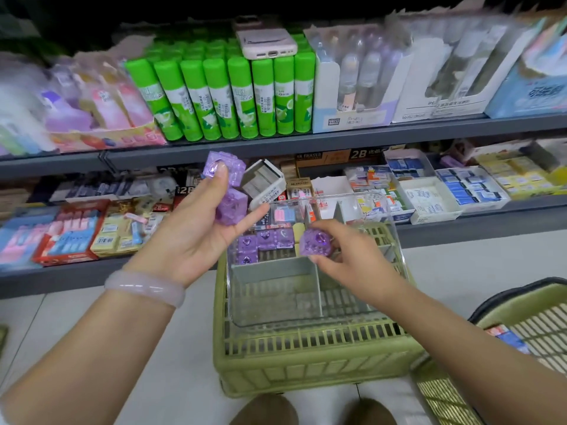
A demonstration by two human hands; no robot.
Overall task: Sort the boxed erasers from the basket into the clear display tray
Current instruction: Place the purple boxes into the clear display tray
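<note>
My left hand (202, 228) holds two clear purple eraser boxes: an upper one (223, 165) under the fingertips and a lower one (230, 207) against the palm. My right hand (346, 256) pinches a third purple eraser box (315, 242) just above the clear display tray (276, 305). The tray sits on an upturned olive-green basket (306, 360). Several purple boxes (260, 242) lie in the tray's far left compartment, beside pink and yellow erasers. The tray's near compartments hold nothing.
A second olive basket (527, 320) at the right holds blue-and-white boxed erasers (509, 337). Shelves behind carry green glue sticks (227, 96), a phone (266, 41) on top of them, and many eraser cartons. My shoes (313, 409) show at the bottom edge.
</note>
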